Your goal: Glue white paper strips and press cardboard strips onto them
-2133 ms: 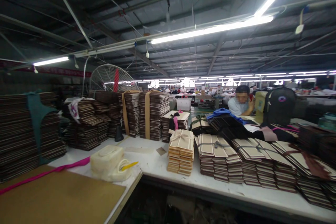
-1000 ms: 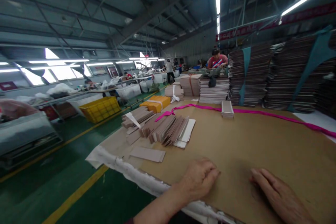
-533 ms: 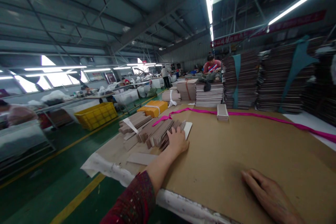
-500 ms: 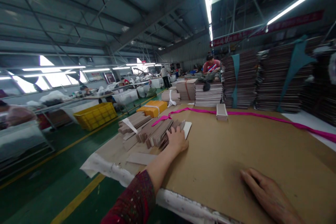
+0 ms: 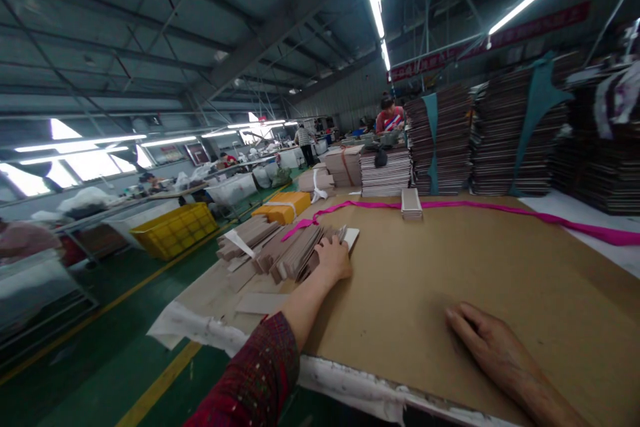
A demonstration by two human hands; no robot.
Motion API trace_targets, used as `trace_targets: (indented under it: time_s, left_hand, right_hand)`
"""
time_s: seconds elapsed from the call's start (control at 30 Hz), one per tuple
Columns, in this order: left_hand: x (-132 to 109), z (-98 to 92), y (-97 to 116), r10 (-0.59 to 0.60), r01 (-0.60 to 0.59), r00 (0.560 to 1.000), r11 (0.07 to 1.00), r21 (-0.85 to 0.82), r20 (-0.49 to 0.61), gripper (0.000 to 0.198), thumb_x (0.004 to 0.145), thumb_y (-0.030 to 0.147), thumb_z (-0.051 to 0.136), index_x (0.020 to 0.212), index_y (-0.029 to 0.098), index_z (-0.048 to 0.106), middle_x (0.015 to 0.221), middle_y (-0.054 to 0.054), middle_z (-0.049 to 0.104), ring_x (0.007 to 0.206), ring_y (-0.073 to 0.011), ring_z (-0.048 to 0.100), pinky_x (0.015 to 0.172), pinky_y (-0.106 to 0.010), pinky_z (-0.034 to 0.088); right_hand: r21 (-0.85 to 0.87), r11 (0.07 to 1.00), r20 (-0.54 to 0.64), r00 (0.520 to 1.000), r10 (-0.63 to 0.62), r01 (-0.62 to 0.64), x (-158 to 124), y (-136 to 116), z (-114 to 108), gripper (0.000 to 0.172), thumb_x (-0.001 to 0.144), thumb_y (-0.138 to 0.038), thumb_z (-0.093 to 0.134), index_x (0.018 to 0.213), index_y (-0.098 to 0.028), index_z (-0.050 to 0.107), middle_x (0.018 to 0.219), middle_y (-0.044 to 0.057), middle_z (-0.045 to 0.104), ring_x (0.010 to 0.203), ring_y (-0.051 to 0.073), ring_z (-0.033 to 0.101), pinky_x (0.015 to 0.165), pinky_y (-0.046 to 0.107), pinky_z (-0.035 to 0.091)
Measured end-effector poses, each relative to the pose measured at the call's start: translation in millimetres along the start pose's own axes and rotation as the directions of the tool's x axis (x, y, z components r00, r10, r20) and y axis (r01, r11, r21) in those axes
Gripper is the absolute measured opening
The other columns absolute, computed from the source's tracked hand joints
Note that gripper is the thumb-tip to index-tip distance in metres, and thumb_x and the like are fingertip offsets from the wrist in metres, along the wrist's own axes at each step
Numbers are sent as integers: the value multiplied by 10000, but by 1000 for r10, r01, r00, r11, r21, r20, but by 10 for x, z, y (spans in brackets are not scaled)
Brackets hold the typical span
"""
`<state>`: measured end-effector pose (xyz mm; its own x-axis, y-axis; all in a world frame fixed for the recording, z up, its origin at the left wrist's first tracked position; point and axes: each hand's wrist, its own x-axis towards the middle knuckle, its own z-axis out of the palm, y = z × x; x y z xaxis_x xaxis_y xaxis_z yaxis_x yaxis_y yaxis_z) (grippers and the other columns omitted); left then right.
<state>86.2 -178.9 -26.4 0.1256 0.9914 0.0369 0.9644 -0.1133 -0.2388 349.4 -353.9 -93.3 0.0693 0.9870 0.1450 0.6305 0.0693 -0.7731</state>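
My left hand (image 5: 334,259) reaches out over the table to a row of grey-brown cardboard strips (image 5: 299,250). Its fingers are bent over the strips at the right end of the row, with a pale strip (image 5: 353,239) just beyond them. Closer to me, a single strip (image 5: 261,303) lies flat, left of my forearm. My right hand (image 5: 493,340) rests on the brown tabletop (image 5: 400,300), its fingers loosely curled and nothing visible in them. The undersides of its fingers are hidden.
A magenta ribbon (image 5: 480,204) runs across the table behind a small stack of cards (image 5: 411,205). Tall board stacks (image 5: 453,140) line the back right. A yellow bundle (image 5: 284,207) lies at the far left corner. Beyond the stacks is a person (image 5: 390,117).
The view has turned slightly, so the scene sits a little further left. My left hand stays at the strips, and my right hand remains resting on the table.
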Motion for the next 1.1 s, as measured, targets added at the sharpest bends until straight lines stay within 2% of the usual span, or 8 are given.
trace_targets:
  time_s: [0.13,0.27,0.43,0.6,0.73,0.9,1.0,1.1]
  left_hand:
    - [-36,-77,-58,62,-62,998,998,-20,-8,648,737,278,664,1348,216,457,1352,-184,484,1184,-400,508,937,-569,437]
    - [10,-193,-306,132,-133,991,988,-75,-19,617,780,221,636,1362,164,437,1317,-174,554,1141,-310,586,952,-447,482]
    - [52,-216,-632,135,-139,990,979,-151,-36,435,802,238,604,1229,159,578,1217,-139,659,1113,-270,632,949,-389,505]
    - [17,-139,-736,90,-112,990,969,-219,-107,429,763,246,589,1187,182,619,1195,-142,685,1102,-304,649,931,-396,519]
    - [-42,-85,-749,112,-159,977,950,-268,-182,385,793,263,556,1159,175,637,1178,-146,684,1107,-311,639,952,-425,507]
    - [-177,23,-813,261,-340,928,884,-320,-266,385,832,286,548,1191,174,629,1262,-117,641,1190,-265,582,1066,-375,432]
    - [-264,84,-928,342,-432,895,826,-363,-288,516,824,395,611,1289,178,564,1332,-99,599,1226,-244,556,1085,-328,415]
    - [-312,119,-1057,331,-431,896,807,-404,-295,487,865,477,565,1227,153,593,1270,-126,620,1147,-266,598,1020,-367,465]
  right_hand:
    - [7,1000,-3,1000,1,-1,-16,18,3,482,841,-662,340,648,-244,482,644,-1,549,647,185,573,643,290,438]
    - [53,996,46,997,64,-67,32,51,-24,482,840,-666,339,683,-240,501,668,-3,537,680,194,567,647,294,433]
    - [120,991,207,978,24,-50,388,-338,-1,326,819,-490,499,640,-218,512,643,-9,531,653,171,508,613,283,374]
    - [272,958,371,928,-18,-91,993,-999,486,110,809,-261,583,729,-187,598,666,3,610,639,149,556,611,258,420]
    - [399,885,432,901,49,-239,1393,-1331,1013,207,889,-368,568,814,-176,575,823,50,654,669,148,631,612,263,508]
    - [546,762,436,895,95,-347,1659,-1528,1473,339,961,-487,466,902,-176,587,895,65,665,706,127,644,672,258,556]
    - [582,715,437,890,127,-388,1747,-1533,1616,365,979,-491,439,918,-176,614,843,42,673,653,110,619,661,246,556]
    - [561,707,432,881,195,-431,1824,-1509,1676,381,963,-515,490,972,-161,630,860,39,677,666,116,622,667,272,564]
